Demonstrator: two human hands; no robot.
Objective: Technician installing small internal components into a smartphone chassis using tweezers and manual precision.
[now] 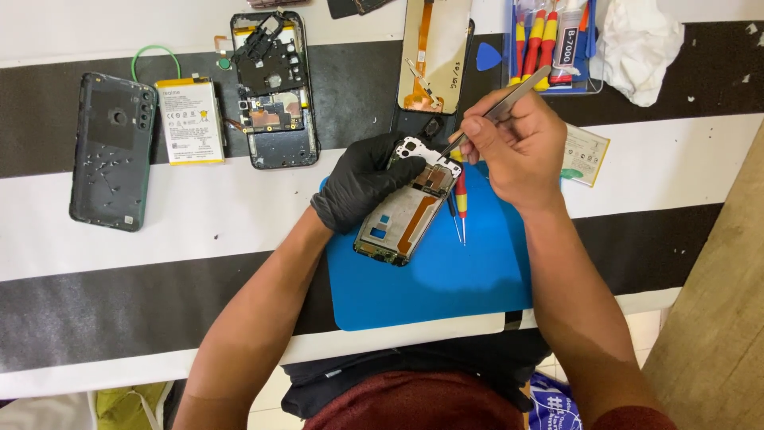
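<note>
Head view: your left hand [362, 181], in a black glove, grips the upper left edge of the opened phone frame [407, 203], fingers curled over its side and holding it tilted on the blue work mat [446, 287]. Your right hand [513, 147], bare, pinches a pair of metal tweezers [503, 103] between thumb and fingers; the tips meet the top end of the phone frame near its white camera bracket. Whether the tips hold any part cannot be told. Two small screwdrivers [460, 209] with red and yellow handles lie on the mat just beside the frame's right edge, under your right hand. On the striped table [239, 207], well apart to the left, lie a dark green back cover [110, 151], a white battery [189, 121] and a second opened phone [273, 89]. Above the frame lies a display panel [434, 52] with an orange flex cable, a blue pick [487, 56] beside it. A blue tool tray [549, 44] and a crumpled white cloth [637, 48] sit at the upper right.
</note>
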